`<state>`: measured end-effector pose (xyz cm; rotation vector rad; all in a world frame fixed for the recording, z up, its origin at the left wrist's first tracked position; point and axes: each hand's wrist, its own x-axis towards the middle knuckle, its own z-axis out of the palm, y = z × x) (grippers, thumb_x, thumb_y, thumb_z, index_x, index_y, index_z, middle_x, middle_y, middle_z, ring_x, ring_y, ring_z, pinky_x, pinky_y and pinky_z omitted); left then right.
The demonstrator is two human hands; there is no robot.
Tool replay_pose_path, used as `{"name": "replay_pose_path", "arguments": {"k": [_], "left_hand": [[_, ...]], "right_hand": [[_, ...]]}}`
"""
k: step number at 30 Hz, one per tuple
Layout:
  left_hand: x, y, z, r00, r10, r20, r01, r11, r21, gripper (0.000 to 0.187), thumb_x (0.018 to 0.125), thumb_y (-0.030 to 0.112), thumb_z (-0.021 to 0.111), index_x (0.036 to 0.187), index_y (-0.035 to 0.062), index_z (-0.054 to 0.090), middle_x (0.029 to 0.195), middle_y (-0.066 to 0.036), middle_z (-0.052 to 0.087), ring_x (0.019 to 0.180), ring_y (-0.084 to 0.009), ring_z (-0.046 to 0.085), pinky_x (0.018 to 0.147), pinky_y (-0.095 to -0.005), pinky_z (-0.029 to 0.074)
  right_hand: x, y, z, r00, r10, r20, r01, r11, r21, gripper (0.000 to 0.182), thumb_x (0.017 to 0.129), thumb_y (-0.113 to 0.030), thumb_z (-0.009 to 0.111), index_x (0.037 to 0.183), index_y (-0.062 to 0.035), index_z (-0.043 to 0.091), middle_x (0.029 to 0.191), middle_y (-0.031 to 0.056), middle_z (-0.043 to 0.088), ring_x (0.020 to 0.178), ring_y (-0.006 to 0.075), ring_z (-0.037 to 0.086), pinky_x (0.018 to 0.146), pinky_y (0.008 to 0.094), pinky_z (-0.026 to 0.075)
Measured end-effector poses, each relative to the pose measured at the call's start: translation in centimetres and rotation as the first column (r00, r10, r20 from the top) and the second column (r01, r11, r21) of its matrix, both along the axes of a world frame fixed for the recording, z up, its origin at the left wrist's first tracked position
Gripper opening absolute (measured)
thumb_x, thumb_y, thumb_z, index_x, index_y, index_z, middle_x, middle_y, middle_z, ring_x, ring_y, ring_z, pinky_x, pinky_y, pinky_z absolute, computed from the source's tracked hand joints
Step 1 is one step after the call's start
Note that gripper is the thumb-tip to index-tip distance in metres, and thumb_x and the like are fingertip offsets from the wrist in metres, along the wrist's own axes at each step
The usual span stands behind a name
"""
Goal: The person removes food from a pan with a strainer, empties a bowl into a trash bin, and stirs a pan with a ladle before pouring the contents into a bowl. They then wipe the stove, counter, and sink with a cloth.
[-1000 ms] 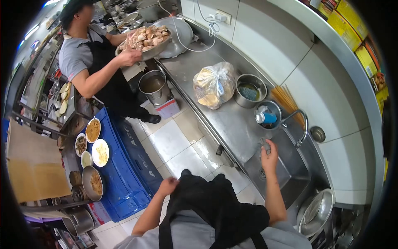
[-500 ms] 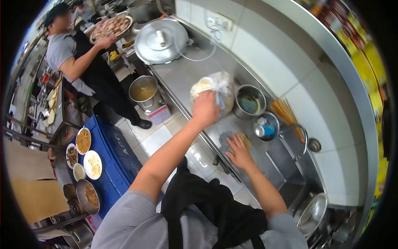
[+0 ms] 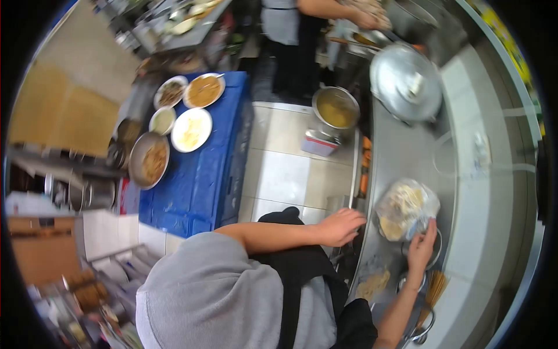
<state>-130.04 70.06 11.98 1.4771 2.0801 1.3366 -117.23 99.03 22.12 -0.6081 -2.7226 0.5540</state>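
A clear plastic bag (image 3: 408,208) with pale yellowish contents sits on the steel counter (image 3: 389,142). At the bag's lower right edge is my right hand (image 3: 419,254), its fingers closed on the plastic. My left hand (image 3: 342,227) is over the counter's front edge, apart from the bag. Its fingers point right, loosely bent, and I see nothing in them. Below the bag, a tan patch of something flat (image 3: 374,285) lies on the counter. My right forearm and the bag partly hide the metal pots behind.
A large lidded pot (image 3: 407,81) stands farther up the counter. On the floor side, a pot of yellowish liquid (image 3: 336,108) rests on a box (image 3: 319,145). Left is a blue chest (image 3: 192,192) with several plates of food. A co-worker (image 3: 290,35) stands at the top.
My view has swung left. My left hand has come off the bag to the counter edge. My right hand has left the grey cloth and moved to the bag.
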Motion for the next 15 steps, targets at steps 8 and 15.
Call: {"name": "replay_pose_path", "arguments": {"k": [8, 15], "left_hand": [[4.5, -28.5, -10.4, 0.582, 0.813, -0.003, -0.303, 0.214, -0.929, 0.039, 0.082, 0.022, 0.067, 0.114, 0.0006, 0.066, 0.116, -0.022, 0.069, 0.11, -0.0379, 0.066, 0.094, -0.0471, 0.053], [28.4, -38.4, -16.8, 0.088, 0.994, -0.063, -0.127, -0.052, -0.991, 0.037, 0.083, 0.024, 0.06, 0.111, 0.0032, 0.073, 0.122, -0.021, 0.068, 0.114, -0.0352, 0.066, 0.096, -0.0449, 0.053]], "right_hand": [[-6.1, 5.5, -1.5, 0.899, 0.108, 0.424, -0.17, 0.979, 0.11, 0.069, 0.079, -0.015, 0.072, 0.142, -0.0052, 0.045, 0.131, 0.0252, 0.061, 0.121, 0.0443, 0.058, 0.101, 0.0455, 0.046], [-7.6, 7.5, -2.0, 0.856, 0.141, 0.497, -0.253, 0.953, 0.164, 0.056, 0.073, -0.021, 0.079, 0.123, -0.0032, 0.058, 0.115, 0.0241, 0.068, 0.111, 0.0442, 0.063, 0.094, 0.0476, 0.049]]}}
